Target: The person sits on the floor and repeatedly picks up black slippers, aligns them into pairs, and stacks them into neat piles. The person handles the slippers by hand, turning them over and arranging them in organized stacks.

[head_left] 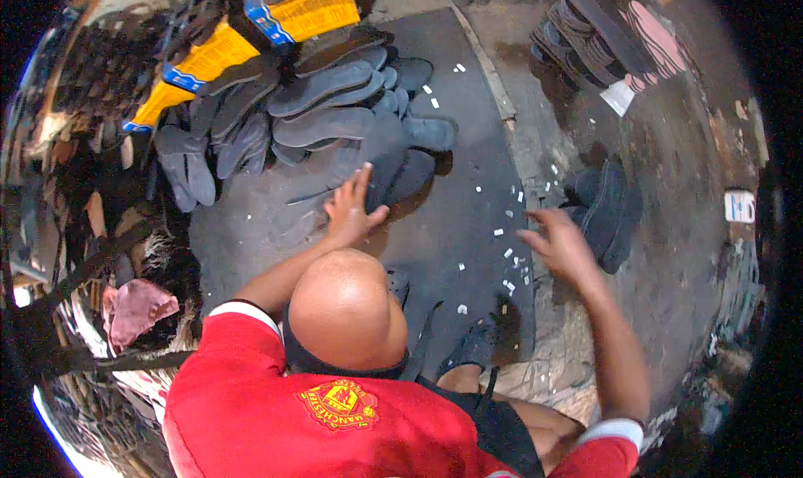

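My left hand (354, 214) is open, fingers spread, at the near edge of a pile of grey shoe soles (322, 89). Just beyond its fingertips is a dark sole (385, 156), smeared by motion. Whether the fingers touch that sole I cannot tell. To the right, my right hand (562, 242) hovers with thumb and fingers apart and nothing between them. Beside it, a few dark soles (609, 214) lean together on the floor. The soles in the main pile overlap on a dark mat (435, 227).
Small white pieces (498, 232) lie scattered over the mat and floor. Yellow and blue boxes (303, 11) stand behind the pile. Stacked soles (585, 35) and pink sheets (654, 39) sit at the far right. A white jug (739, 206) stands at the right edge. Pink cloth (140, 312) lies left.
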The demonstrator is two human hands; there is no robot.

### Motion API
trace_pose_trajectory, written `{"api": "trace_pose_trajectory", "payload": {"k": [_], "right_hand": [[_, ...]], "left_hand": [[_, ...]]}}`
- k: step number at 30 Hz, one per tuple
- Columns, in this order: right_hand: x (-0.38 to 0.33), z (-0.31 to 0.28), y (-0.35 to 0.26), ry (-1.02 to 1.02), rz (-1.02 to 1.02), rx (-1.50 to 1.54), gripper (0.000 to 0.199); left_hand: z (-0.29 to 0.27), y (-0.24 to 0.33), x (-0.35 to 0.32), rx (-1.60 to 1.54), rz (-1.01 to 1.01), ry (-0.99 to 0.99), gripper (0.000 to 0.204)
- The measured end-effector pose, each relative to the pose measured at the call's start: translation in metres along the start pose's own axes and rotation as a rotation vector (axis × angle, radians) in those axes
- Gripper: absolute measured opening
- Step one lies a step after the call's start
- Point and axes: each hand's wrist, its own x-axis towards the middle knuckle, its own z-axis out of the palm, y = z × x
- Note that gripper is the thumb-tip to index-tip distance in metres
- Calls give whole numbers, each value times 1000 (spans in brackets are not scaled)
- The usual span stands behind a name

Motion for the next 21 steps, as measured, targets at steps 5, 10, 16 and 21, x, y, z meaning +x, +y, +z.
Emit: {"api": "trace_pose_trajectory", "payload": {"k": [5,10,16,21], "right_hand": [[97,177,-92,-201,400,425,92],[99,246,-121,209,654,548,96],[61,167,-31,188,618,1182,20],[58,196,-30,125,496,496,84]], "left_hand": [[33,42,-27,27,213,2,120],[26,19,-35,27,425,-125,122],[40,15,-38,1,474,-130,122],[25,38,-37,67,505,-251,102]]}}
